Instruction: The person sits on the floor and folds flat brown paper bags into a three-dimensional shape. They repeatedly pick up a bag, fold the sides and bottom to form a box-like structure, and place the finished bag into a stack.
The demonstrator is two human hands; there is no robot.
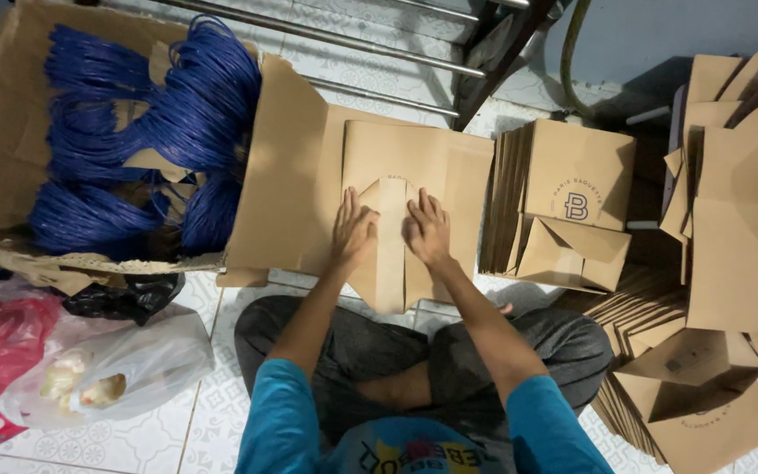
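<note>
Both the left hand (pixel 353 230) and right hand (pixel 427 230) lie flat, fingers spread, pressing a folded brown paper bag (pixel 392 254) without gripping it. The bag rests on a cardboard flap (pixel 291 175) before the person's crossed legs, beside a box of blue cords (pixel 160 123).

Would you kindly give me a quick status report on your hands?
Left hand and right hand flat, pressing folded brown paper bag. Bag lies on cardboard box flap. Nothing in the way.
</note>
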